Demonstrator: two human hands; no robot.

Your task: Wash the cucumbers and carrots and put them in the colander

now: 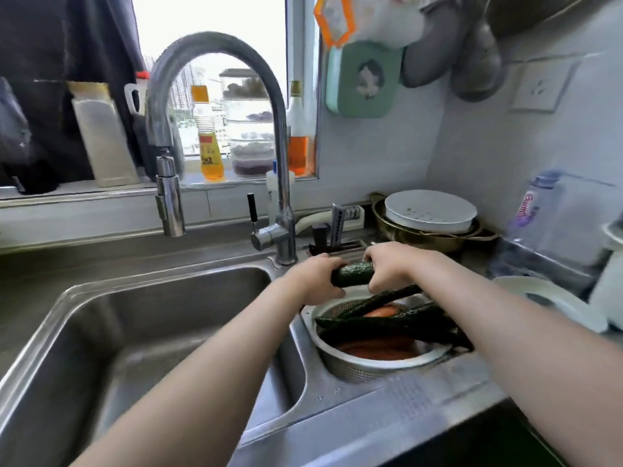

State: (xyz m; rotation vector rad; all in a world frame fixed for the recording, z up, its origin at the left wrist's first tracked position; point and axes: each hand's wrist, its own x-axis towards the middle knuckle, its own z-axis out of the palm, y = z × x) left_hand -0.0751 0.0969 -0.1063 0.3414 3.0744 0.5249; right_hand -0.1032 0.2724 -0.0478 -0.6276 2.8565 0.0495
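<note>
A dark green cucumber [354, 274] is held level just above the far rim of the metal colander [364, 367]. My left hand [317, 281] grips its left end and my right hand [391, 267] grips its right end. The colander stands on the steel counter to the right of the sink. Inside it lie several more cucumbers [387, 323] and orange carrots [381, 350], one carrot [381, 311] showing between the cucumbers.
The steel sink basin [135, 332] is on the left, with the tall arched tap [168, 197] above it and no water running. Behind the colander stand a pan with a white lid [431, 215], a knife rack [337, 227] and a plastic bottle [536, 210]. White dishes [556, 305] sit at the right.
</note>
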